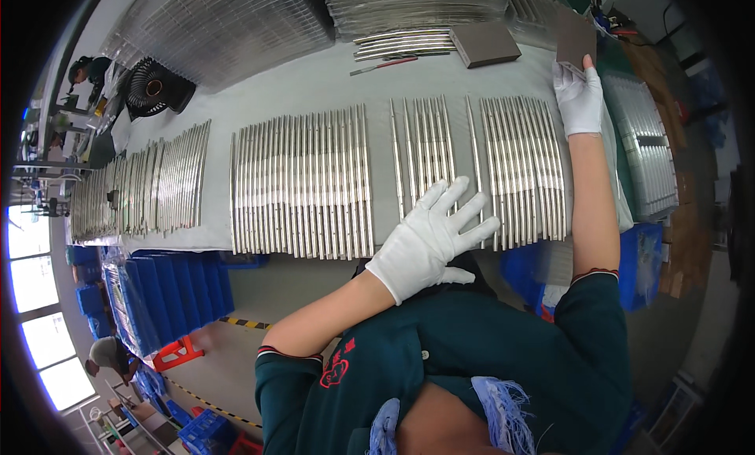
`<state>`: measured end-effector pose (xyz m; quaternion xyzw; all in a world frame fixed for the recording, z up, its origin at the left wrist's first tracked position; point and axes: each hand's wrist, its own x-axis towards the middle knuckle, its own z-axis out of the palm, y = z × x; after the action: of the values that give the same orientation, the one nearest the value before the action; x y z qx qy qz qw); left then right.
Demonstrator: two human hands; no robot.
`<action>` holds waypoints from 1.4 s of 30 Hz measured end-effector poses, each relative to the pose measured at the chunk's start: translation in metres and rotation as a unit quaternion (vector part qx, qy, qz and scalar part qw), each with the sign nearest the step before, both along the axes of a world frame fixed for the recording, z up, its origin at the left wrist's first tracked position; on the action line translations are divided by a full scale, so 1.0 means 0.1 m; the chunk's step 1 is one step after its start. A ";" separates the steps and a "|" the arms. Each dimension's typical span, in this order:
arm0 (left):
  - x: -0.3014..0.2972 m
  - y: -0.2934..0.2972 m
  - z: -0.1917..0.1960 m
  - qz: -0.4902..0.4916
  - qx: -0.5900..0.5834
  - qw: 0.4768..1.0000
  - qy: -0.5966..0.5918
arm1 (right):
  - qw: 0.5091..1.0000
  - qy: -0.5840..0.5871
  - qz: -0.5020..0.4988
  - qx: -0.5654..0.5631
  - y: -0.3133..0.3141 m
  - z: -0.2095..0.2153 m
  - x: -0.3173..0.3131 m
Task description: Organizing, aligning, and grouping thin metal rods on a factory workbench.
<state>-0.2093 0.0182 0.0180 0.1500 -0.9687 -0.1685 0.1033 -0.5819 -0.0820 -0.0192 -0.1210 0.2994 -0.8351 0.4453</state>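
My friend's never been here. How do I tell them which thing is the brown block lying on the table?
Find the long pale table with clear plastic stacks along its far side. In front of them, at the right end of some silver rods lying sideways, is the brown block. It's the one lying down, while the similar brown piece is in the right hand.

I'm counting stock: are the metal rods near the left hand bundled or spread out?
Spread out: the metal rods lie side by side near the left hand, with gaps showing between some.
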 end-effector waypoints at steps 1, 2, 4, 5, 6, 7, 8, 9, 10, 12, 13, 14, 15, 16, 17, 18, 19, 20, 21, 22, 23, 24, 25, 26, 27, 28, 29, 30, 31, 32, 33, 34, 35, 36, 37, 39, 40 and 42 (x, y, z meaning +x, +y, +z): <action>-0.04 -0.01 -0.01 -0.026 0.008 1.000 0.009 | 1.000 0.002 0.002 0.001 -0.01 0.00 0.01; -0.04 0.01 0.00 -0.024 0.009 1.000 0.010 | 1.000 0.006 0.000 0.003 -0.02 -0.01 0.03; -0.01 0.02 0.09 -0.020 0.038 0.998 0.041 | 1.000 0.013 -0.007 0.006 -0.02 -0.03 0.00; 0.06 -0.01 0.17 -0.005 0.031 0.999 0.025 | 1.000 0.008 0.004 -0.001 -0.02 -0.03 -0.02; 0.17 -0.04 0.24 -0.004 0.033 0.999 0.023 | 1.000 0.002 0.016 -0.006 -0.03 -0.06 -0.02; 0.28 -0.07 0.29 0.046 0.015 0.999 -0.018 | 1.000 0.003 0.012 -0.004 -0.02 -0.06 -0.03; 0.40 -0.10 0.31 0.096 -0.004 0.994 -0.061 | 1.000 0.006 0.002 -0.001 -0.01 -0.06 -0.03; 0.55 -0.13 0.29 0.134 -0.020 0.988 -0.077 | 1.000 0.010 -0.008 0.002 0.00 -0.06 -0.03; 0.70 -0.14 0.27 0.173 -0.038 0.980 -0.094 | 1.000 0.011 -0.008 0.003 0.01 -0.05 -0.03; 0.96 -0.14 0.19 0.238 -0.070 0.962 -0.115 | 1.000 0.011 -0.019 0.008 0.00 -0.04 0.00; 1.03 -0.13 0.17 0.245 -0.071 0.959 -0.124 | 1.000 0.009 -0.014 0.008 -0.01 -0.02 0.03; 1.07 -0.12 0.16 0.251 -0.072 0.956 -0.133 | 0.999 0.015 -0.026 0.017 -0.01 0.00 0.05; 1.08 -0.11 0.16 0.257 -0.072 0.954 -0.136 | 0.999 0.019 -0.034 0.026 -0.03 0.03 0.10; 1.07 -0.10 0.16 0.249 -0.060 0.958 -0.131 | 0.999 0.018 -0.028 0.026 -0.04 0.03 0.13; 1.04 -0.10 0.15 0.241 -0.049 0.961 -0.127 | 0.999 0.019 -0.039 0.028 -0.03 0.03 0.12; 1.02 -0.10 0.17 0.249 -0.051 0.958 -0.131 | 0.998 0.017 -0.046 0.028 -0.03 0.04 0.12; 0.99 -0.09 0.17 0.229 -0.051 0.963 -0.130 | 0.998 0.019 -0.043 0.031 -0.03 0.03 0.11; 0.96 -0.09 0.16 0.208 -0.052 0.968 -0.129 | 0.999 0.016 -0.035 0.030 -0.02 0.01 0.07; 0.91 -0.10 0.13 0.212 -0.051 0.967 -0.130 | 0.999 0.029 -0.026 0.025 0.00 -0.03 0.00; 0.87 -0.09 0.13 0.195 -0.038 0.973 -0.117 | 0.999 0.040 -0.014 0.018 0.00 -0.03 -0.01; 0.83 -0.09 0.13 0.177 -0.026 0.978 -0.104 | 0.999 0.035 -0.017 0.020 -0.01 -0.04 -0.02; 0.78 -0.08 0.12 0.157 -0.013 0.984 -0.089 | 0.999 0.034 -0.013 0.019 -0.02 -0.05 -0.05; 0.74 -0.06 0.12 0.146 -0.010 0.986 -0.082 | 0.999 0.028 -0.017 0.015 -0.03 -0.07 -0.07; 0.70 -0.05 0.11 0.150 -0.010 0.985 -0.082 | 0.999 0.023 -0.021 0.011 -0.03 -0.09 -0.10; 0.66 -0.04 0.10 0.136 -0.002 0.988 -0.069 | 1.000 0.015 -0.019 0.010 -0.04 -0.08 -0.09; 0.62 -0.03 0.09 0.121 0.005 0.991 -0.055 | 1.000 0.014 -0.015 0.010 -0.04 -0.08 -0.09; 0.58 -0.02 0.07 0.125 0.005 0.991 -0.055 | 0.999 0.016 -0.022 0.017 -0.05 -0.07 -0.07; 0.54 -0.01 0.05 0.114 0.004 0.993 -0.042 | 0.999 0.018 -0.029 0.025 -0.05 -0.07 -0.06; 0.51 0.00 0.02 0.103 0.002 0.994 -0.028 | 0.999 0.017 -0.026 0.024 -0.05 -0.06 -0.05; 0.50 0.00 0.02 0.092 0.000 0.996 -0.015 | 0.999 0.015 -0.027 0.028 -0.06 -0.05 -0.03; 0.49 -0.01 0.02 0.083 0.001 0.997 -0.005 | 0.999 0.014 -0.028 0.032 -0.06 -0.05 -0.03; 0.51 -0.02 0.05 0.087 -0.001 0.996 -0.006 | 0.999 0.012 -0.025 0.031 -0.06 -0.06 -0.03; 0.55 -0.03 0.10 0.089 0.013 0.996 0.001 | 1.000 0.008 -0.010 0.022 -0.07 -0.08 -0.05; 0.60 -0.05 0.15 0.092 0.026 0.995 0.010 | 1.000 0.005 0.005 0.012 -0.08 -0.10 -0.09; 0.68 -0.08 0.18 0.097 0.010 0.995 0.012 | 1.000 0.003 0.009 0.010 -0.07 -0.14 -0.16; 0.91 -0.18 0.29 0.144 -0.019 0.989 -0.029 | 1.000 0.008 0.020 -0.005 -0.05 -0.20 -0.29; 1.04 -0.22 0.32 0.187 -0.046 0.979 -0.068 | 1.000 0.005 0.024 -0.007 -0.05 -0.21 -0.28; 1.37 -0.24 0.17 0.265 -0.100 0.956 -0.080 | 0.996 0.067 -0.040 0.044 -0.05 -0.17 -0.25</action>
<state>-0.0719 -0.0062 0.0351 0.4032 -0.9112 -0.0245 0.0807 -0.6068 -0.0866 -0.0364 -0.1446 0.3696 -0.8284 0.3952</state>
